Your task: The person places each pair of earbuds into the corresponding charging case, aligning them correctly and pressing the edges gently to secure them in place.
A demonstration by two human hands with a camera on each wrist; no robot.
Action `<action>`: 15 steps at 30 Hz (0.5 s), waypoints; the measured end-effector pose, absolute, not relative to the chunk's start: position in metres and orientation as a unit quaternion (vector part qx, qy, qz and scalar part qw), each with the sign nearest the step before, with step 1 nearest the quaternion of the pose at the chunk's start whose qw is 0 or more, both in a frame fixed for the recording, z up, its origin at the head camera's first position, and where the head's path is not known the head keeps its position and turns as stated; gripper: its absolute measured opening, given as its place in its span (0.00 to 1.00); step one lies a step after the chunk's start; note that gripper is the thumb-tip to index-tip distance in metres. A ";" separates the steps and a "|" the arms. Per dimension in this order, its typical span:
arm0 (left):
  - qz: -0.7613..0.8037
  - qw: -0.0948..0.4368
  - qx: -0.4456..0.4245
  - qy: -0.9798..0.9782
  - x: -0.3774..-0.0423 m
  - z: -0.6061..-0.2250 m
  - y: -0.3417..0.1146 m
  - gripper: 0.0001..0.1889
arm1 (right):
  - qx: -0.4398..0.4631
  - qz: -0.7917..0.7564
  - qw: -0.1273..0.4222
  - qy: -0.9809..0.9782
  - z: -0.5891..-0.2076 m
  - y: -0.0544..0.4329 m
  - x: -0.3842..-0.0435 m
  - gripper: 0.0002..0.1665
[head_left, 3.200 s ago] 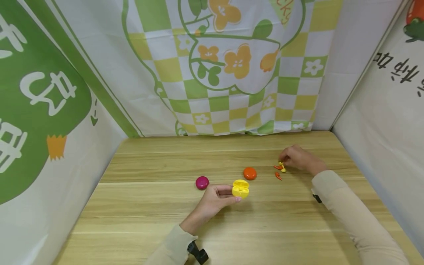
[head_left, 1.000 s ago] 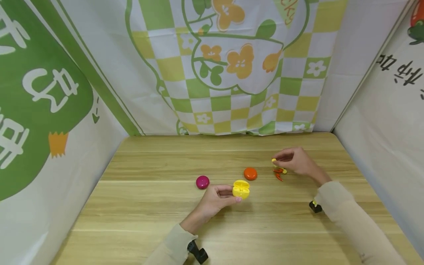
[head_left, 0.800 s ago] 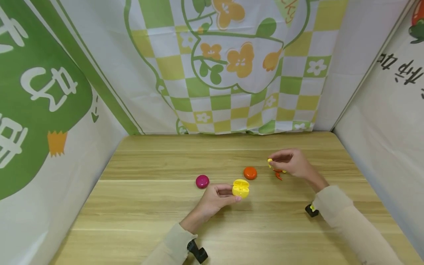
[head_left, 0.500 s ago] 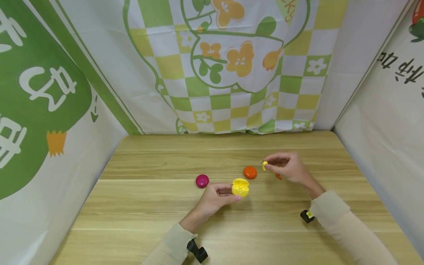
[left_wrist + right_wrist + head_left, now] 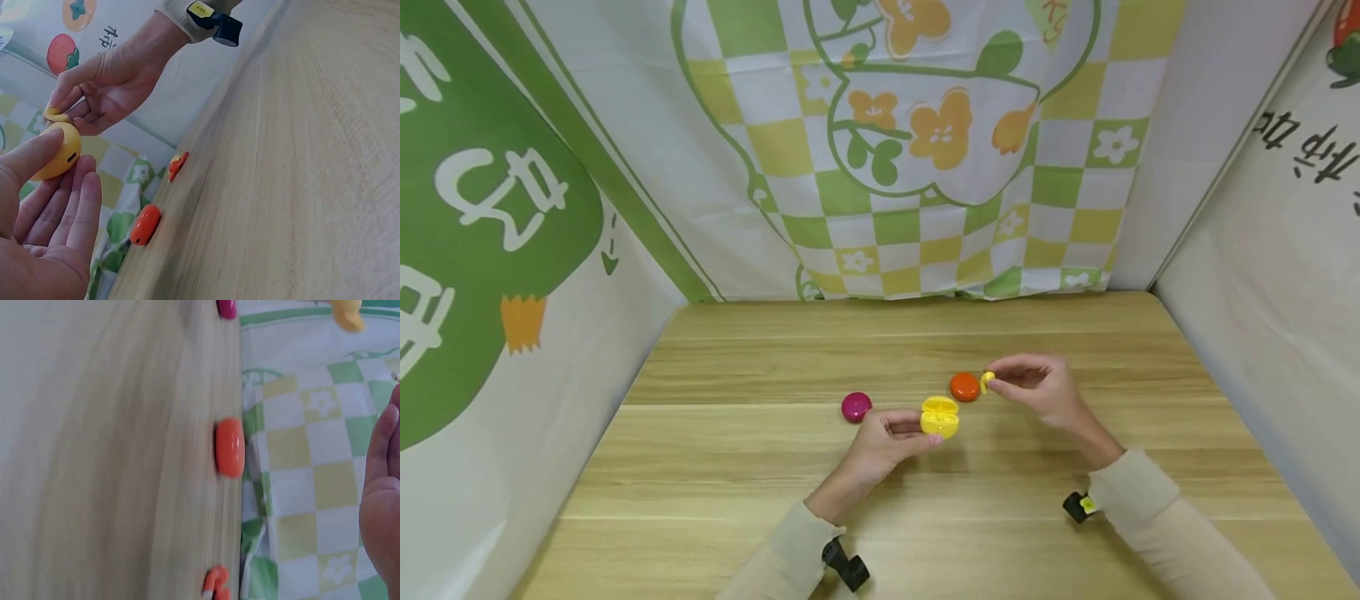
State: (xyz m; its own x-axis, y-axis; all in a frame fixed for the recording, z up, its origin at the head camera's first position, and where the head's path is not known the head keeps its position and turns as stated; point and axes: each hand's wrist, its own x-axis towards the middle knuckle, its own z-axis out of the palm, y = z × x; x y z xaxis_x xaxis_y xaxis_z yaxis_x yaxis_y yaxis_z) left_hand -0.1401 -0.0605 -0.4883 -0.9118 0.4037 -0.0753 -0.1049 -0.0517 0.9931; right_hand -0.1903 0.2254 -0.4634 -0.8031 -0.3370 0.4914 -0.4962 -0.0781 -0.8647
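In the head view my left hand (image 5: 876, 450) holds a yellow earbud case (image 5: 940, 423) above the table, its lid raised. My right hand (image 5: 1047, 393) pinches a yellow earbud (image 5: 987, 382) between thumb and fingertips, to the right of that case. Seen from the left wrist, the earbud (image 5: 57, 117) is right at the case's far side. Orange earbuds (image 5: 176, 169) lie on the table with a bit of yellow among them; the right hand hides them in the head view.
A closed orange case (image 5: 965, 387) sits on the wooden table (image 5: 737, 467) behind the yellow one. Further left, close to my left hand, is a magenta case (image 5: 856, 407). Patterned cloth (image 5: 925, 225) hangs at the table's back edge.
My right hand has picked up the yellow earbud from the small pile and carried it left, close to the orange case. The left hand keeps hold of the yellow case nearly in place.
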 end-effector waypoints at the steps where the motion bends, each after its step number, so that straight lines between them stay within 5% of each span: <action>1: 0.716 0.177 0.113 0.666 -0.140 -0.488 -0.061 0.22 | 0.309 0.670 0.065 -0.672 -0.464 0.223 -0.188 0.11; 15: 0.714 0.167 0.105 0.672 -0.139 -0.487 -0.060 0.22 | 0.319 0.712 0.075 -0.621 -0.468 0.190 -0.163 0.11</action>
